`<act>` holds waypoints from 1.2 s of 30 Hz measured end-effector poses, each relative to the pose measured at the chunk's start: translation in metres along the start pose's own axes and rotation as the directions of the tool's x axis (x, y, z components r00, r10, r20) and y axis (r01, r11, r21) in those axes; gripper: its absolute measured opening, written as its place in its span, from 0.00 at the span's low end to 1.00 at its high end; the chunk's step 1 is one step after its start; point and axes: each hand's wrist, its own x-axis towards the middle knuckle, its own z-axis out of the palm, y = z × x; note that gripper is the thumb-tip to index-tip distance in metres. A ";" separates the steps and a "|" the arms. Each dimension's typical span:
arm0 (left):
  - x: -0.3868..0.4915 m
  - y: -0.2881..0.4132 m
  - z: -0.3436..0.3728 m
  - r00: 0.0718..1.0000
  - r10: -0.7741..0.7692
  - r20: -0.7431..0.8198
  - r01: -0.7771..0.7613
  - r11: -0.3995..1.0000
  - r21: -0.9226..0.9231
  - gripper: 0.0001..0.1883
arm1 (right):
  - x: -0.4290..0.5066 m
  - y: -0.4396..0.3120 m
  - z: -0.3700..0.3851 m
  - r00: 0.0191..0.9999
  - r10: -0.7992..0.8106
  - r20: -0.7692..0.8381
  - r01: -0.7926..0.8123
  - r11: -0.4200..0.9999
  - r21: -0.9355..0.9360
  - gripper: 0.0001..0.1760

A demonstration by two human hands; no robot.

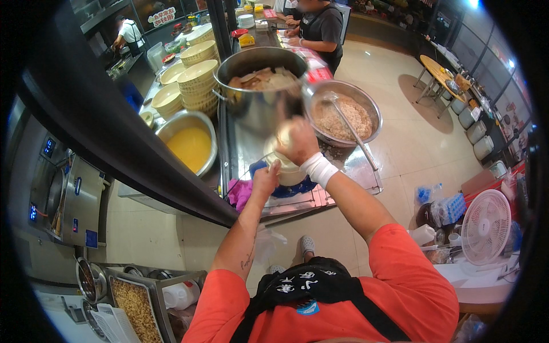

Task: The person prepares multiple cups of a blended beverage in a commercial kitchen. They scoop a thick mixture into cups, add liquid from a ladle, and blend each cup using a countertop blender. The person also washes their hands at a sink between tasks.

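My left hand (266,179) is at the left side of a round cream-coloured container (291,173), its thumb up along the rim. Over the container's top is my right hand (299,141), fingers curled and blurred by motion; whether they grip something pale is unclear. Beneath the container is a blue cloth (296,188), with a purple cloth (241,193) to its left. Beyond my hands stands a large steel stockpot (253,103) with pale and brown pieces of food in it. To its right, a steel bowl (376,115) holds a pinkish, grainy mixture (343,118) and a long-handled ladle (354,130).
Left of the pot are a steel basin (209,128) of yellow liquid and stacked cream bowls (198,75). A dark post (128,141) slants past my left arm. A co-worker (321,30) stands across the counter. At right is a white fan (487,227); lower left, a steel tray (161,315).
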 end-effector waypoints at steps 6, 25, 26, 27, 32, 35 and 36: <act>-0.001 0.002 0.001 1.000 -0.010 -0.017 0.010 1.000 -0.017 0.40 | 0.000 -0.001 -0.001 1.000 0.005 0.002 -0.005 1.000 -0.001 0.26; 0.001 -0.001 0.000 1.000 -0.003 -0.013 0.003 1.000 0.010 0.40 | -0.001 0.001 0.003 1.000 0.001 -0.009 -0.001 1.000 -0.027 0.28; 0.000 0.000 0.000 1.000 0.002 -0.013 -0.002 1.000 0.013 0.40 | -0.001 0.001 0.003 1.000 -0.006 -0.019 0.005 0.999 -0.032 0.28; 0.000 0.001 0.000 1.000 -0.008 -0.014 0.008 1.000 0.006 0.40 | -0.001 0.001 0.003 1.000 0.000 -0.011 0.000 1.000 -0.026 0.28; -0.001 0.001 0.000 1.000 0.008 -0.015 -0.008 1.000 0.022 0.39 | -0.003 0.002 0.003 0.997 -0.038 -0.061 0.036 0.999 -0.021 0.28; -0.001 0.002 0.000 1.000 -0.016 -0.007 0.016 1.000 -0.019 0.39 | -0.003 0.002 0.003 0.999 -0.024 -0.038 0.024 1.000 -0.006 0.28; -0.002 0.002 0.000 1.000 0.002 -0.015 -0.002 1.000 -0.014 0.39 | -0.002 0.002 0.002 1.000 -0.013 -0.021 0.014 1.000 0.002 0.28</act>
